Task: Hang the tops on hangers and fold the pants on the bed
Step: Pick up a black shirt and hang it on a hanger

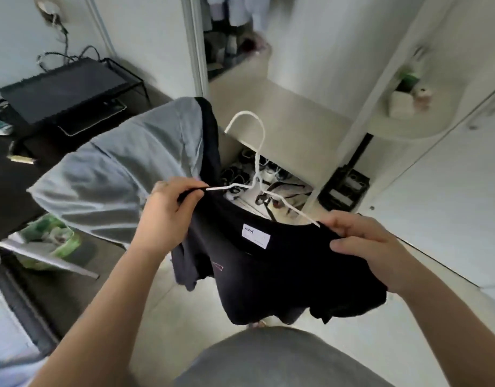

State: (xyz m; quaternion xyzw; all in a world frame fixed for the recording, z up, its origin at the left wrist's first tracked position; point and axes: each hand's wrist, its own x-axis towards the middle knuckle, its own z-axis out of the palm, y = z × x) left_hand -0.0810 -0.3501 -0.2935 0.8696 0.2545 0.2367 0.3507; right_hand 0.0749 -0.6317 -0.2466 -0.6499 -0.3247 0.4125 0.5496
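A black top [291, 277] with a white neck label hangs in front of me on a white wire hanger [256, 152], whose hook points up and away. My left hand [168, 216] pinches the top's left shoulder and the hanger's left arm. My right hand [363, 244] grips the right shoulder of the top, where the hanger's right arm goes under the fabric. A light blue garment [123, 174] and a dark one are draped over my left forearm, behind the hand.
An open wardrobe [235, 29] with hanging clothes stands ahead. Shoes [257, 174] lie on a low shelf below the hanger. A dark desk with a black rack [65, 90] is at the left, a green bag [48, 241] below it. White doors [450, 219] stand at the right.
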